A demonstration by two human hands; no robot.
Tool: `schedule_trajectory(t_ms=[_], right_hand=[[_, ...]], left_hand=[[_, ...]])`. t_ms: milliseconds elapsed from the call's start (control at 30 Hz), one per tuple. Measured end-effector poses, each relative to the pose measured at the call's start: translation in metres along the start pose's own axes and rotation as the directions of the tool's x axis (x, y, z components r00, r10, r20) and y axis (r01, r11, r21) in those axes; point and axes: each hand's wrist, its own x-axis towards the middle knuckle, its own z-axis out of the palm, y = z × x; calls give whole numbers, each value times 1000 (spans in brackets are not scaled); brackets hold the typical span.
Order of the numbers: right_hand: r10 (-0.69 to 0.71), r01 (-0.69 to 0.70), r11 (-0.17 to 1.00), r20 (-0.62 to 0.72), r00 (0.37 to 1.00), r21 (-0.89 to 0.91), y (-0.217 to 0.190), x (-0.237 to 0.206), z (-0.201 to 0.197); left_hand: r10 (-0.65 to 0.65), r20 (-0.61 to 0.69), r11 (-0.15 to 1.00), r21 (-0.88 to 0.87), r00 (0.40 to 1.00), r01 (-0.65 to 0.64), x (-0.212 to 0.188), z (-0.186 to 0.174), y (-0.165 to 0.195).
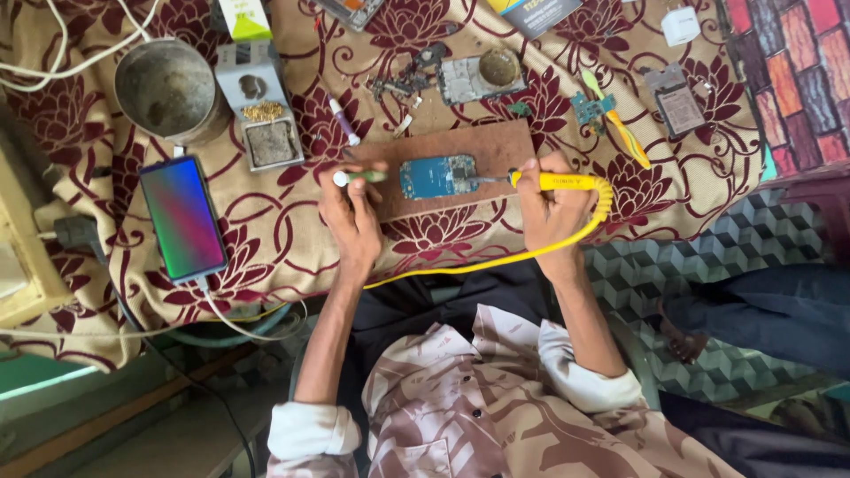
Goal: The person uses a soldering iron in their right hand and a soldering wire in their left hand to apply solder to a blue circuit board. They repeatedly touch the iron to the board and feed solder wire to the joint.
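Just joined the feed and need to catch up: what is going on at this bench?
A person sits over a blue circuit board lying on a brown board. The right hand holds a yellow soldering iron with its tip at the board's right edge. The left hand holds a thin green tool beside the board's left edge. A lit phone lies to the left.

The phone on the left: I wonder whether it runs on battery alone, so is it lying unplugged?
No: the phone lies lit on the patterned cloth with a white cable plugged into its near end.
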Motion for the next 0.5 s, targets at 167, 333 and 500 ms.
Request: schedule_trajectory(t_ms=[167, 333, 500], right_hand=[[99, -101, 994, 49, 994, 49, 4, 3, 10], [-3, 2, 999, 23, 1000, 48, 7, 14, 20], [-89, 89, 996, 26, 996, 3, 1, 18, 21]], left_hand=[[204, -64, 952, 245, 977, -182, 10, -9, -12], [139, 160, 765, 609, 977, -208, 28, -36, -14], [88, 450, 620, 674, 888, -403, 39, -69, 5]])
